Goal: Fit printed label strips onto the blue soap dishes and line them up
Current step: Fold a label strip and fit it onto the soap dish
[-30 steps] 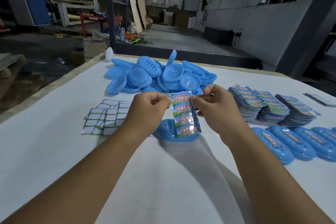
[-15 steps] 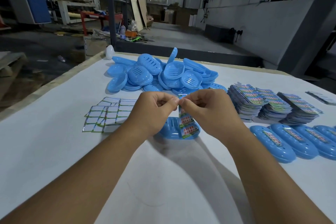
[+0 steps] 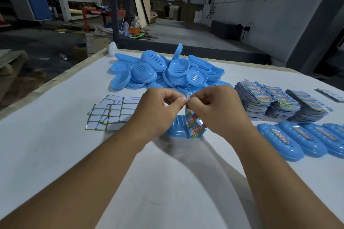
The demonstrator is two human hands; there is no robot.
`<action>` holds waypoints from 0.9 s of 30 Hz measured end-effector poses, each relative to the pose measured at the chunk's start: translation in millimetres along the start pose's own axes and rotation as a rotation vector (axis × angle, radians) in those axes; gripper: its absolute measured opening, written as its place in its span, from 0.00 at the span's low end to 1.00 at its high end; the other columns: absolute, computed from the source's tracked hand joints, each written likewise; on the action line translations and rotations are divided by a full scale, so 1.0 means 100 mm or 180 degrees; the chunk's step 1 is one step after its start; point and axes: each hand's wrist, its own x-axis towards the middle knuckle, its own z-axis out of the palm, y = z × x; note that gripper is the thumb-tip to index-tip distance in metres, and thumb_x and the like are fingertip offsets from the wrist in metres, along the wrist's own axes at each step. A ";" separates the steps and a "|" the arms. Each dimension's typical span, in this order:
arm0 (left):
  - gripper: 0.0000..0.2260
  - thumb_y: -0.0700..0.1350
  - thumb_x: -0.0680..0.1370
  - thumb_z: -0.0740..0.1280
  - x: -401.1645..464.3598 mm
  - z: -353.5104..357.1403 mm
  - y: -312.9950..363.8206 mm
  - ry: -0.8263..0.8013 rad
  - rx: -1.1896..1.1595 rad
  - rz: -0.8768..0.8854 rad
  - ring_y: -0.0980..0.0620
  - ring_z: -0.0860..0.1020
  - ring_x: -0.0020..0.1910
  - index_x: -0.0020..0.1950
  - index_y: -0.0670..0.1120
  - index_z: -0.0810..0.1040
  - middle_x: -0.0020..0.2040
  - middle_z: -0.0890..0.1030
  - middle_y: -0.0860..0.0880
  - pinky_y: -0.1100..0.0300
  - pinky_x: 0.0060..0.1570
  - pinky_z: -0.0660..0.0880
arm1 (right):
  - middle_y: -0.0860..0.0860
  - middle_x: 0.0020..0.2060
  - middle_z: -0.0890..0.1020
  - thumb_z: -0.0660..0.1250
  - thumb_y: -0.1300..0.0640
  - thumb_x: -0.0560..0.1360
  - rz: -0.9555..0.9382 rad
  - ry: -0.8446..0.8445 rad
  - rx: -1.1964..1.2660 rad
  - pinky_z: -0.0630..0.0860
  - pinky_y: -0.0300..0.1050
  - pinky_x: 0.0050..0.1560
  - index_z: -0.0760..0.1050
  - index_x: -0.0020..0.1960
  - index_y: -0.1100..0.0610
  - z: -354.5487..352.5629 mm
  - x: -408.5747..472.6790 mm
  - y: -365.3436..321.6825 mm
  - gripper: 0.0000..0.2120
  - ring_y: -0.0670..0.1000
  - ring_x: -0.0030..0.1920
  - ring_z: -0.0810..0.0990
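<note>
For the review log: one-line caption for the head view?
Both hands, left hand and right hand, pinch a label strip above a blue soap dish.

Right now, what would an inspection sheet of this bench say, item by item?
Surface: white table, bare in front of the arms.
Job's things: label strip hangs over one blue soap dish; loose pile of dishes behind; row of labelled dishes at right; label stacks behind that row.
Clutter: white-faced sheets at left; small white object at the far edge.
Hands: left hand and right hand both pinch the strip's top.
Cables: nothing seen.
Surroundings: dim workshop, red frame, boards, windows.
</note>
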 end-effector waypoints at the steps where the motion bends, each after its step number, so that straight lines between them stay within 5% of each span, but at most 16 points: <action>1: 0.06 0.47 0.78 0.71 0.00 0.00 0.00 0.0008 0.0002 0.0005 0.64 0.75 0.30 0.41 0.54 0.84 0.37 0.84 0.58 0.74 0.29 0.68 | 0.45 0.28 0.83 0.69 0.52 0.71 0.0019 -0.0029 0.0057 0.76 0.42 0.29 0.84 0.35 0.51 -0.01 0.01 0.01 0.08 0.43 0.26 0.78; 7: 0.08 0.47 0.78 0.71 0.02 -0.01 0.01 -0.0004 0.0036 -0.0002 0.65 0.77 0.33 0.39 0.54 0.83 0.37 0.83 0.59 0.74 0.31 0.70 | 0.49 0.31 0.85 0.70 0.53 0.75 0.0056 -0.0235 0.0198 0.83 0.57 0.34 0.85 0.36 0.54 -0.03 0.01 0.01 0.10 0.54 0.35 0.85; 14: 0.10 0.45 0.78 0.69 0.10 -0.07 -0.04 0.0316 0.0071 -0.0478 0.61 0.78 0.33 0.36 0.51 0.81 0.33 0.82 0.55 0.64 0.38 0.75 | 0.49 0.34 0.87 0.69 0.58 0.78 0.0534 -0.0390 0.0862 0.75 0.37 0.26 0.84 0.39 0.56 -0.13 0.05 0.04 0.10 0.47 0.31 0.84; 22: 0.10 0.44 0.78 0.60 0.16 -0.23 -0.11 0.0725 0.1295 -0.0623 0.48 0.76 0.39 0.37 0.47 0.73 0.36 0.78 0.51 0.55 0.37 0.70 | 0.54 0.35 0.87 0.72 0.59 0.74 0.1156 -0.0347 0.1411 0.73 0.38 0.24 0.84 0.40 0.63 -0.20 0.08 0.05 0.08 0.47 0.29 0.81; 27: 0.09 0.45 0.78 0.59 0.23 -0.38 -0.26 0.0579 0.2238 -0.0846 0.43 0.74 0.42 0.41 0.42 0.72 0.40 0.77 0.44 0.54 0.39 0.67 | 0.53 0.33 0.86 0.72 0.57 0.72 0.1344 -0.0166 0.1593 0.71 0.36 0.24 0.84 0.38 0.59 -0.23 0.10 0.06 0.06 0.47 0.28 0.78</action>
